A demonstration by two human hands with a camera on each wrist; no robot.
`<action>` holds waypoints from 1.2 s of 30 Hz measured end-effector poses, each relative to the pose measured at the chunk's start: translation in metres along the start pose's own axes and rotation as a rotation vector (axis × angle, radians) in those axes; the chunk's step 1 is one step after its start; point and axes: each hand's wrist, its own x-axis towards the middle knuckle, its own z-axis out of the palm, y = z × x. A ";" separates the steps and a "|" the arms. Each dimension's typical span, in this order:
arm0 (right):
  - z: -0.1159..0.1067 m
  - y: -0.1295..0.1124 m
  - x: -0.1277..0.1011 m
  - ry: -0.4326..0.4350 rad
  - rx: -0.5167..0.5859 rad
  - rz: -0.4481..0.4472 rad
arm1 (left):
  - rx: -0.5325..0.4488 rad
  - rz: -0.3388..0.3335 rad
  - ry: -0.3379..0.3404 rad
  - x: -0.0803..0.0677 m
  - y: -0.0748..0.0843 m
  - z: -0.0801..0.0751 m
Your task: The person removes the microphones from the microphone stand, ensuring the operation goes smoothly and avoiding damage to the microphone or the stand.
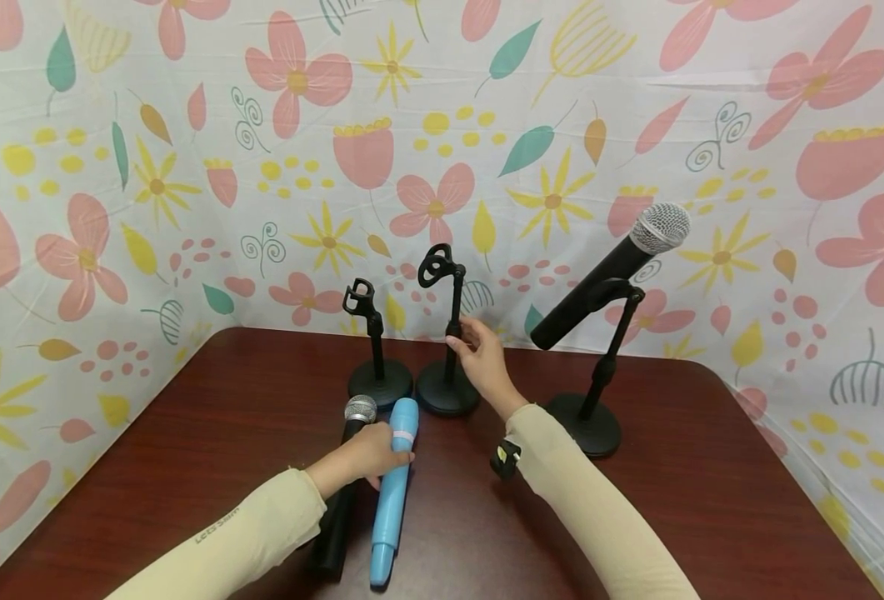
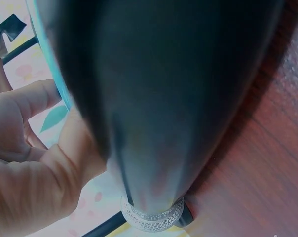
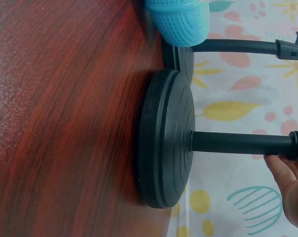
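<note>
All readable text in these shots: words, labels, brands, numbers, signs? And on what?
Left sleeve: one short printed line, too small to read surely; it seems to end "Slam".
Black device by the right wrist: small light patch, nothing legible.
Blue microphone, black microphones, stands, backdrop: no readable text.

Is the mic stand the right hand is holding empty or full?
Empty: nothing sits in the clip at the top of that stand, above the right hand.
</note>
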 end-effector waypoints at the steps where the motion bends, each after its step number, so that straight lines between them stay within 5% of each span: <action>1: 0.000 0.000 0.000 -0.001 0.002 0.004 | 0.005 0.004 -0.001 0.000 0.000 0.000; 28: 0.010 0.014 0.002 0.016 -0.010 -0.024 | 0.066 -0.011 0.013 -0.003 0.006 -0.002; 36: 0.006 -0.017 -0.006 -0.004 -0.010 -0.016 | 0.079 -0.026 0.034 -0.004 0.009 -0.002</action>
